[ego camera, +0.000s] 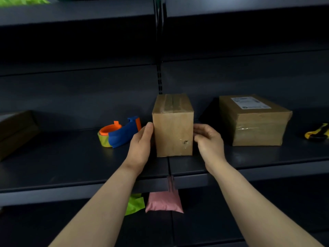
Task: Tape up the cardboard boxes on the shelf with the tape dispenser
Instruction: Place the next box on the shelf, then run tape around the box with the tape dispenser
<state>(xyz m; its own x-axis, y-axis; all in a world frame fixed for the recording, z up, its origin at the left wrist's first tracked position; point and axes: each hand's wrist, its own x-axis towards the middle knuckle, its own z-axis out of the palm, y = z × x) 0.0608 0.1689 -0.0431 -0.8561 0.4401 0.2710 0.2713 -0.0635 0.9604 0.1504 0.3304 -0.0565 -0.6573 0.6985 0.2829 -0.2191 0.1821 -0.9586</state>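
A small upright cardboard box [173,129] stands on the dark shelf [71,164] in the middle, with strips of clear tape along its top. My left hand [141,145] grips its left side and my right hand [208,141] grips its right side. The blue and orange tape dispenser [119,133], loaded with a yellowish roll, lies on the shelf just left of my left hand. A larger, flatter cardboard box [256,122] with a white label sits to the right.
Another cardboard box [16,132] lies at the far left of the shelf. A yellow and black object [316,132] rests at the far right. On the shelf below are a pink pouch [163,202] and a green one [135,204].
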